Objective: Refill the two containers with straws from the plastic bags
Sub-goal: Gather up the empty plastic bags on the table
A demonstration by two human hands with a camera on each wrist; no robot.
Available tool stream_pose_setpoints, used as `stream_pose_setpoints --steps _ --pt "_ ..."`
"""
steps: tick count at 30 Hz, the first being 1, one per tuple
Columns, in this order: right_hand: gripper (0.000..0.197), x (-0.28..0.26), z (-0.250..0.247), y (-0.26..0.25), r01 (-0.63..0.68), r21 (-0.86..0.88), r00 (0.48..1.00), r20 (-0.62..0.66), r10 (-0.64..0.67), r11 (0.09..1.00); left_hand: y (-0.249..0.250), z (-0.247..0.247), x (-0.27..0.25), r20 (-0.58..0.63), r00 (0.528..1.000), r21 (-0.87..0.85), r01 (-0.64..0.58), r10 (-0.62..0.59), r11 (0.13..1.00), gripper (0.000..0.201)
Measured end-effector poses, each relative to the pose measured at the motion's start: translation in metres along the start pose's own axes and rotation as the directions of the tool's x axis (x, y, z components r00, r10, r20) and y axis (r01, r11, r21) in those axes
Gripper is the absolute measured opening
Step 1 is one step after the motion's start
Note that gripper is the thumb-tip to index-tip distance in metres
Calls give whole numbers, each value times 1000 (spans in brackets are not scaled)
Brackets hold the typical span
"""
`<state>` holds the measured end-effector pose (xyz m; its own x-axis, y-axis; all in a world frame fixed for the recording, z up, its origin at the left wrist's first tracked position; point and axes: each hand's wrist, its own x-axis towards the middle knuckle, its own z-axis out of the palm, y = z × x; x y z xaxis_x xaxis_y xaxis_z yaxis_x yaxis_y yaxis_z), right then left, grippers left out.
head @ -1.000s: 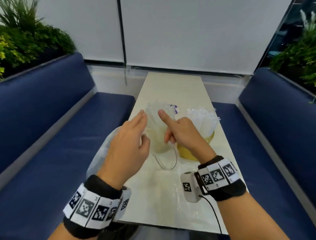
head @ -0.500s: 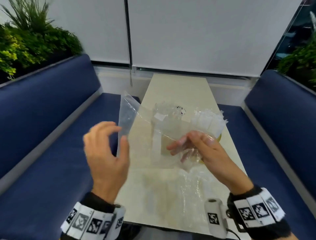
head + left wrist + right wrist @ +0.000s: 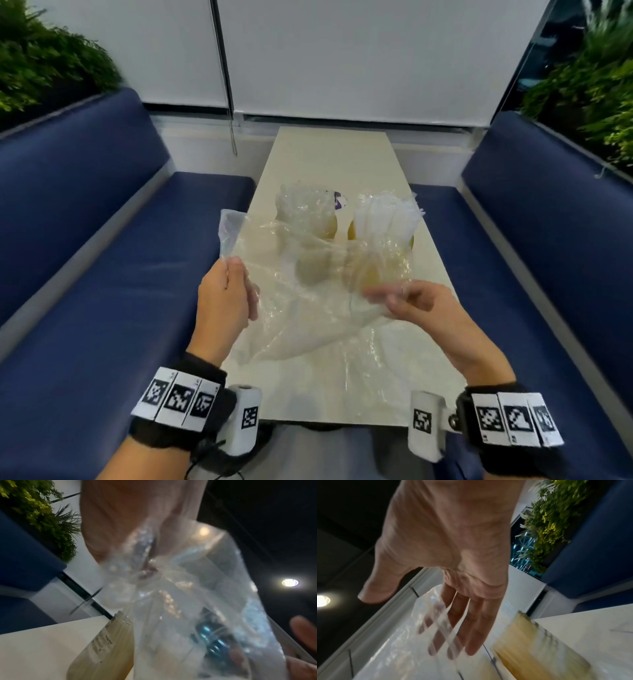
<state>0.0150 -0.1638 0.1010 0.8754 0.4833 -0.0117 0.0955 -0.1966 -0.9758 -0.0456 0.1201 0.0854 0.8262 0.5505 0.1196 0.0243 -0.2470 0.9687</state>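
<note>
Two yellow containers stand mid-table. The left container (image 3: pixel 330 226) holds clear-wrapped straws (image 3: pixel 305 209). White straws (image 3: pixel 387 219) fill the right container (image 3: pixel 412 241). I hold a crumpled clear plastic bag (image 3: pixel 308 294) spread in front of them, so their lower halves show through it. My left hand (image 3: pixel 236 270) pinches the bag's left edge; the left wrist view shows its fingers (image 3: pixel 120 534) bunching the plastic bag (image 3: pixel 197 601) beside a container (image 3: pixel 106 649). My right hand (image 3: pixel 387 298) is at the bag's right edge. In the right wrist view its fingers (image 3: pixel 476 635) lie straight against the film, thumb apart.
The narrow cream table (image 3: pixel 332 154) runs away from me between two blue benches (image 3: pixel 102 274) (image 3: pixel 548 257). More clear plastic (image 3: pixel 363 363) lies on the near part of the table. Plants (image 3: pixel 41 68) line both bench backs, and a blind cord (image 3: pixel 233 137) hangs at the far wall.
One second ago both hands were at the left container's straws. Since then the right hand lifted the bag, and the left hand has taken its left edge; the bag now hangs spread between them.
</note>
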Motion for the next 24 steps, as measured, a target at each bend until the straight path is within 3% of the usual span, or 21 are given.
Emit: stream_pose_setpoints --steps 3,5,8,11,13,15,18,19,20,22,24 --pt "43 -3 13 14 -40 -47 996 -81 36 998 1 9 -2 33 999 -17 -26 26 1000 41" --pt "40 -4 15 15 22 -28 966 -259 -29 999 -5 13 1 14 995 82 -98 97 992 41" --pt "56 -10 0 17 126 -229 830 -508 -229 965 -14 19 3 20 977 189 -211 211 959 33" --pt "66 -26 -21 17 166 -316 737 -590 -330 934 -12 32 -10 136 961 94 -254 240 963 28" --pt "63 -40 -38 22 74 -348 717 -633 -293 934 -11 46 -20 223 949 -7 -227 222 974 26" --pt "53 -53 -56 31 -100 -399 691 -687 -225 911 -21 63 -25 301 935 -1 -195 186 981 27" --pt "9 -58 -74 54 -394 -429 609 -784 -118 813 -51 94 -25 457 889 40 -34 12 999 33" --pt "23 -56 -76 63 -447 -457 610 -784 -111 769 -63 103 -24 496 867 102 -5 -47 995 35" --pt "35 -51 -77 76 -432 -516 654 -744 -137 739 -76 111 -23 523 847 193 -7 -96 981 34" --pt "39 -35 -72 101 -339 -672 786 -587 -194 658 -94 124 -24 514 841 362 -34 -169 932 27" --pt "42 -16 -60 133 -272 -794 926 -370 -78 543 -105 131 -26 426 878 475 -12 -218 880 16"
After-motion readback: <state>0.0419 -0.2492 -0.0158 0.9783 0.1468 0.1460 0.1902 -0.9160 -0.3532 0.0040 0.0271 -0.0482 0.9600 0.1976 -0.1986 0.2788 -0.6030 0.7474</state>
